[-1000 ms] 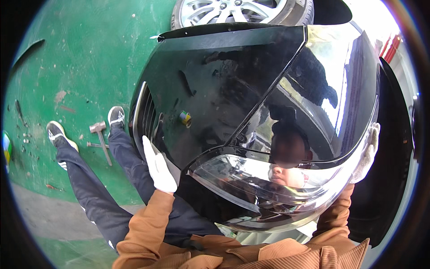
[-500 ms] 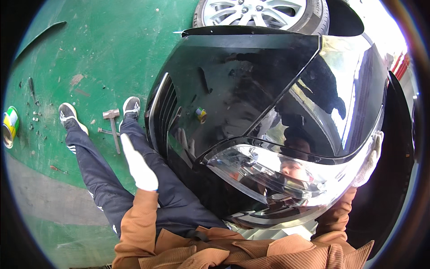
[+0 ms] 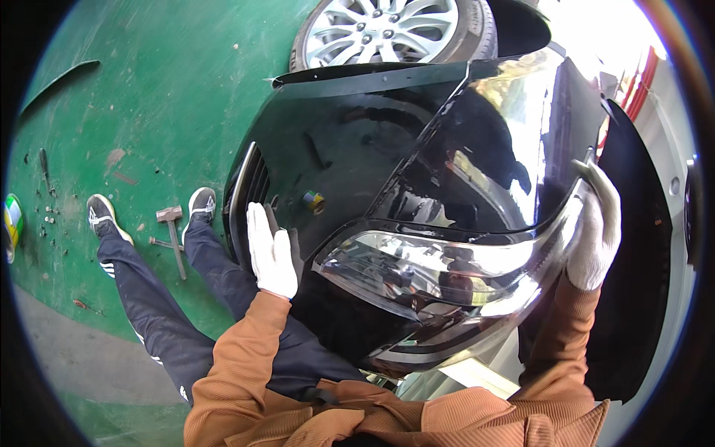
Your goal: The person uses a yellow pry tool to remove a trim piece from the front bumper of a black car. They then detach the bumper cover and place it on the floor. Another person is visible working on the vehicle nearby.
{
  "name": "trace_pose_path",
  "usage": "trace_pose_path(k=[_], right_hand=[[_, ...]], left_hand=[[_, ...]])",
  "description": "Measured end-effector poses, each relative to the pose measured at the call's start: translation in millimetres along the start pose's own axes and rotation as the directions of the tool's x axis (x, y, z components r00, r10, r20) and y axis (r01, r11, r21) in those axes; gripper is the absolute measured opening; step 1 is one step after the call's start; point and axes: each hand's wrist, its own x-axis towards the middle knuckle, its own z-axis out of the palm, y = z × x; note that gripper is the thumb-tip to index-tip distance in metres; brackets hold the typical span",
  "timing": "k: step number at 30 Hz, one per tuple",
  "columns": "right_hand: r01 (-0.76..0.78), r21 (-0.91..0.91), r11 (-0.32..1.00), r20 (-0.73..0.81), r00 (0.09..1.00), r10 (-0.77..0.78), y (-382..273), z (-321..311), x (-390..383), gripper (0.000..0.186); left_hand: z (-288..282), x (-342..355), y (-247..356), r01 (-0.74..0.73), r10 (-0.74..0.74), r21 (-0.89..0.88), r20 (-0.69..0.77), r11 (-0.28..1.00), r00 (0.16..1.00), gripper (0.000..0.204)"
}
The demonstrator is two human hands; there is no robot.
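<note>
A glossy black car front section [image 3: 335, 127] stands in front of me, its clear headlight [image 3: 421, 264] on the side nearest me. My left hand [image 3: 272, 253], in a white glove, lies flat against the panel's left side, just below a dark grille opening [image 3: 257, 175]. The fingers are stretched out and hold nothing. On the right, my gloved right hand [image 3: 598, 223] rests along the outer edge beside the headlight's far end, fingers extended up the edge. Its palm side is turned to the panel and partly hidden.
A wheel with a silver rim [image 3: 387, 30] lies behind the panel. On the green floor [image 3: 149, 97] are a hammer [image 3: 171, 231], a screwdriver [image 3: 45, 167], several small fasteners and a tin can [image 3: 13, 223]. A dark curved part [image 3: 640, 246] stands at my right.
My left hand has moved right, from above my leg onto the panel's side. My right hand has slid farther up the outer edge. The whole view has shifted slightly.
</note>
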Motion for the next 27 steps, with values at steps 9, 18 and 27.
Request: trace_pose_path(k=[9, 18, 27], right_hand=[[-0.032, 0.330, 0.943, 0.799, 0.542, -0.261, -113, 169, 119, 0.041], [0.607, -0.205, 0.768, 0.789, 0.567, -0.237, -25, 168, 170, 0.059], [0.682, -0.043, 0.730, 0.785, 0.475, -0.398, -9, 162, 181, 0.052]], left_hand=[[-17, 26, 19, 0.061, -0.060, -0.027, 0.011, 0.998, 0.998, 0.064], [-49, 149, 49, -0.083, 0.089, 0.045, -0.142, 0.996, 0.986, 0.061], [32, 194, 132, -0.252, 0.258, 0.101, -0.056, 0.962, 0.964, 0.062]])
